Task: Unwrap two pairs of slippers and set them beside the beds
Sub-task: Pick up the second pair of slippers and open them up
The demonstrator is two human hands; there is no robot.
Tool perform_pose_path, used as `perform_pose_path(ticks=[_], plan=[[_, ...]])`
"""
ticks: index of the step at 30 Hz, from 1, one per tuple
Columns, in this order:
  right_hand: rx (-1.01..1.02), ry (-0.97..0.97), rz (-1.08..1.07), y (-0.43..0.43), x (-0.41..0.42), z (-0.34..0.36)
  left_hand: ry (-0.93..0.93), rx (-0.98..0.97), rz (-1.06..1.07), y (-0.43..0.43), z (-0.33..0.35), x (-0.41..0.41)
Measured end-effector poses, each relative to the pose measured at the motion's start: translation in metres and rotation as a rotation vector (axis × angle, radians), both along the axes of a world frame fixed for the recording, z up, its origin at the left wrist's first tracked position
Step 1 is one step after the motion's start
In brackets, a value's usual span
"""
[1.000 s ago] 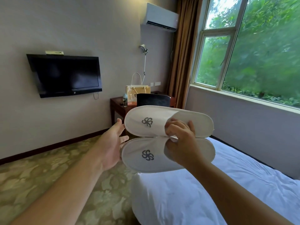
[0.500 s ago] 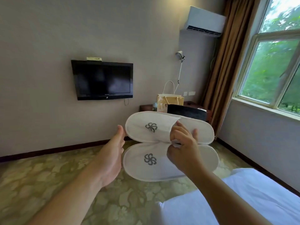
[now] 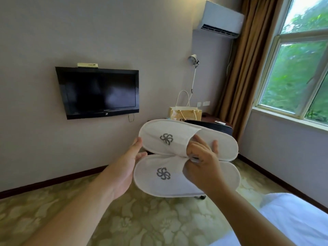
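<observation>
Two white slippers with a grey pinwheel logo are held flat in the air in front of me, side by side, toes to the left. The far slipper [image 3: 159, 137] and the near slipper [image 3: 156, 178] touch along their inner edges. My right hand [image 3: 204, 166] pinches both where the upper flaps meet in the middle. My left hand [image 3: 124, 171] holds the toe ends, its thumb on the far slipper's edge. No wrapper shows on them. A white bed [image 3: 292, 219] fills the lower right corner.
A flowered green carpet [image 3: 88, 219] covers the floor below my hands. A black TV [image 3: 99, 91] hangs on the wall. Behind the slippers stand a wooden desk [image 3: 213, 118] with a paper gift bag [image 3: 184, 112] and a black chair [image 3: 221, 128]. A window [image 3: 301, 77] is at right.
My view has swung left and away from the bed, which now shows only in the corner. Both hands keep the same hold on the slipper pair.
</observation>
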State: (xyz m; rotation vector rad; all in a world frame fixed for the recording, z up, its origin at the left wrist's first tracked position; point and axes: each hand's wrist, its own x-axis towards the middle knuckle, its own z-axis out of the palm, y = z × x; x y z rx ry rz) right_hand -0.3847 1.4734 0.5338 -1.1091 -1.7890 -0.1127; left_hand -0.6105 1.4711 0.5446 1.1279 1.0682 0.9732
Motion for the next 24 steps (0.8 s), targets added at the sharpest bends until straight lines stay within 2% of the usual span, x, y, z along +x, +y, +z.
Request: perform_pose_path(ticks=[9, 16, 24], plan=[[-0.019, 0.041, -0.148, 0.082, 0.032, -0.003, 0.051, 0.017, -0.121, 0.128, 0.008, 0.045], [0.025, 0.147, -0.127, 0.177, 0.093, -0.025, 0.061, 0.068, -0.092, 0.231, 0.001, 0.118], [-0.043, 0.136, -0.19, 0.262, 0.154, -0.051, 0.019, -0.022, -0.123, 0.318, -0.016, 0.177]])
